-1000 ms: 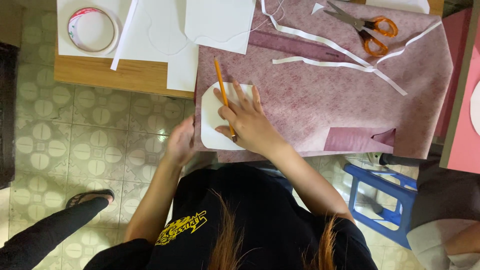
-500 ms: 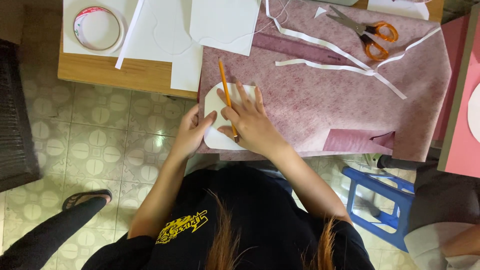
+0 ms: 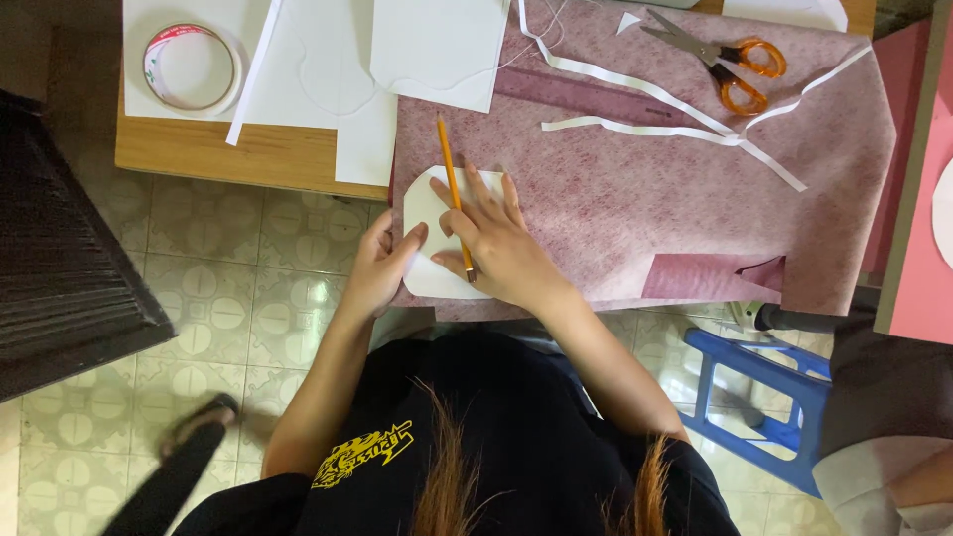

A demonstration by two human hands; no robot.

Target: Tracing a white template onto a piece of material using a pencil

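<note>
Half covered by the right hand: the white paper shape, right edge unseen. Hidden under that hand: the pencil tip. Cut off at the top edge, beyond the shape: white sheets.

Matt mottled pink cloth, wooden pencil

orange pencil, white template, mottled pink fabric
</note>
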